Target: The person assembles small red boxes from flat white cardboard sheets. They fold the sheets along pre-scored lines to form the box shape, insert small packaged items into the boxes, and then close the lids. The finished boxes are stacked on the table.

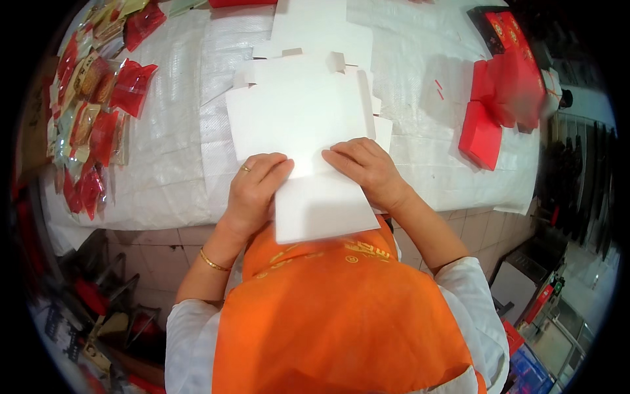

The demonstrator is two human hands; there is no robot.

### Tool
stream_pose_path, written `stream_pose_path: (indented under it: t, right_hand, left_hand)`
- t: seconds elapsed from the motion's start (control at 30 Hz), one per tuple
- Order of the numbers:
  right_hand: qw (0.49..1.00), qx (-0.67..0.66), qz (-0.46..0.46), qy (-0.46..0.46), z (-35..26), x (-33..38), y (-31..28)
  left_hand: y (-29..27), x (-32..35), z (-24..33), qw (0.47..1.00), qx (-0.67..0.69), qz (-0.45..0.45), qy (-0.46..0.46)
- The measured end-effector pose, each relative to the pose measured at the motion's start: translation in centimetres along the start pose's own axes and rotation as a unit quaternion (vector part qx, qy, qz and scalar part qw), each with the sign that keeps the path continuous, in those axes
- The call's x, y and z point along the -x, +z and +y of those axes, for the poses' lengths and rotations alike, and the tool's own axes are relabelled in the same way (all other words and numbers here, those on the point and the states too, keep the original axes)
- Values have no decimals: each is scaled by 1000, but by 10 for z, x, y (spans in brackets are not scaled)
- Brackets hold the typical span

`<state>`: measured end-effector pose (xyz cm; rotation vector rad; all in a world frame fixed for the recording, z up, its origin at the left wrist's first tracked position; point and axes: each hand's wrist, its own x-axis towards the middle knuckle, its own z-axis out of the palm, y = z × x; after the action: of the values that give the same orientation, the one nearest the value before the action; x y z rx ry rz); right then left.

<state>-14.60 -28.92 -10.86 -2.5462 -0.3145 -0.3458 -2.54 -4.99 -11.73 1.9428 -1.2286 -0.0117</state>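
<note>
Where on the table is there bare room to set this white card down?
Bare cloth lies between the sweet packets and the white card, and between the card and the red boxes. The left edge and far right corner are crowded.

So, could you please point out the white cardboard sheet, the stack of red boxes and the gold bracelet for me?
white cardboard sheet (298, 111), head view, on its flat upper panel.
stack of red boxes (482, 134), head view, on the lowest red panel.
gold bracelet (213, 263), head view, on the band at the left wrist.

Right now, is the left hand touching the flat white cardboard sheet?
Touching. The head view shows the left hand lying flat on the white cardboard sheet, fingers pressed on its surface with no gap, opposite the right hand.
</note>
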Motion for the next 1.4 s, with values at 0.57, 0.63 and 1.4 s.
stream_pose_path:
  t: [0.57,0.63,1.4]
  right_hand:
    - [877,-158,-150,427,10,-68,-24]
    - [873,-208,-126,422,12,-69,-28]
    - [962,-162,164,148,-20,-70,-44]
  left_hand:
    - [-15,-66,-17,946,45,-146,-286]
    - [-18,-70,-18,936,60,-169,-303]
    - [-31,-58,19,973,191,74,-110]
